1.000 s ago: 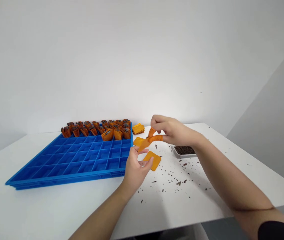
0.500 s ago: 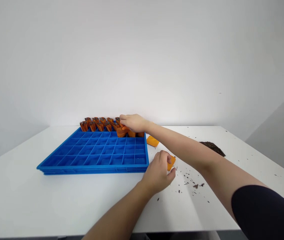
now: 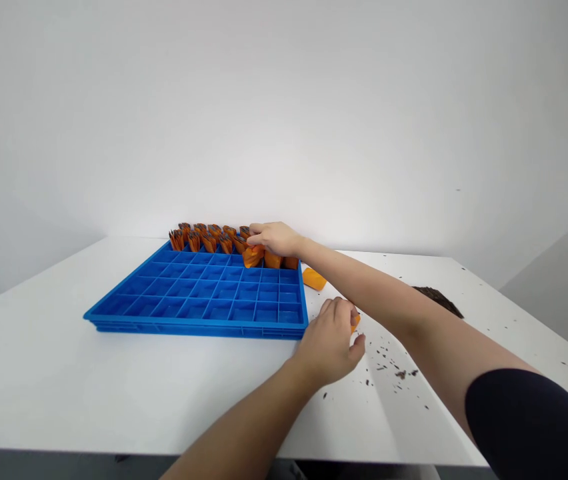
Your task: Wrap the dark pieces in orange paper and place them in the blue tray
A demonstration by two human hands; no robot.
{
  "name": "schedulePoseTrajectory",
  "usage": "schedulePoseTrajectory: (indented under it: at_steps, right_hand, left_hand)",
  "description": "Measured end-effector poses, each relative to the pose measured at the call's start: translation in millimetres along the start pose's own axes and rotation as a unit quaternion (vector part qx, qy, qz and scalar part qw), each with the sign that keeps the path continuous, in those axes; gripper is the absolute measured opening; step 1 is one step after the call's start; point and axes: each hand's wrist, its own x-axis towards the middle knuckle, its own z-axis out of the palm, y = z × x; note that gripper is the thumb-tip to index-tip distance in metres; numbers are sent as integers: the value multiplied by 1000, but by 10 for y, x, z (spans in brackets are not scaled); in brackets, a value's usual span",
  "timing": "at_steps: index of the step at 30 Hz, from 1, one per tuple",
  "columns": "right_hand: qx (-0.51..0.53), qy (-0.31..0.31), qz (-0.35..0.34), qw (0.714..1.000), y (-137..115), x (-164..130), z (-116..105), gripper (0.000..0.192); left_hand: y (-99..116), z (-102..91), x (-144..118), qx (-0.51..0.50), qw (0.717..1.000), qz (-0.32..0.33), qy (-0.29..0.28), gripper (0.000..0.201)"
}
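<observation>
My right hand (image 3: 277,239) reaches over the back right of a blue compartment tray (image 3: 199,329). Its fingers are closed on an orange pouch (image 3: 253,257), which stands in a compartment. My left hand (image 3: 331,340) hovers over or rests on the table by the tray's front right corner, fingers curled with the thumb apart. Just past its fingertips lies an orange piece (image 3: 356,323), mostly hidden by the hand. A flat orange packet (image 3: 314,279) lies beside the tray's right side.
Dark-topped orange bundles (image 3: 209,241) stand in the back rows of the tray. Dark crumbs (image 3: 401,375) are scattered on the white table (image 3: 164,393). A dark brown flaky slab (image 3: 439,300) lies at the right, partly behind my right forearm. A wall rises behind.
The view has shifted, so the tray appears slightly further right and higher. My right hand stays at the same pouch, now settled lower in its compartment. My left hand keeps nearly the same pose.
</observation>
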Motion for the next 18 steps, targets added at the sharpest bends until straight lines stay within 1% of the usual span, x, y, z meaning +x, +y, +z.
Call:
schedulePoseTrajectory:
  at_steps: [4,7,9,12,15,18]
  right_hand:
    - [41,-1,16,999,42,-49,67,22]
    - [37,-15,42,998,61,-95,101,18]
    - [18,-26,58,998,58,-115,84,16]
    - [-26,-42,64,997,22,-112,2,17]
    - [-78,-64,54,993,-38,-72,-96,19]
    - [-117,-70,31,990,-84,-25,-154,22]
  left_hand:
    - [0,8,1,-3,1000,3,-6,26]
    - [-11,18,-2,0,1000,6,-1,27]
    - [-17,21,-3,0,1000,5,1,27]
    - [-18,20,-5,-1,1000,1,-1,27]
    - [-16,19,-4,1,1000,-2,-5,28]
    - [-18,21,-2,0,1000,-6,-9,28]
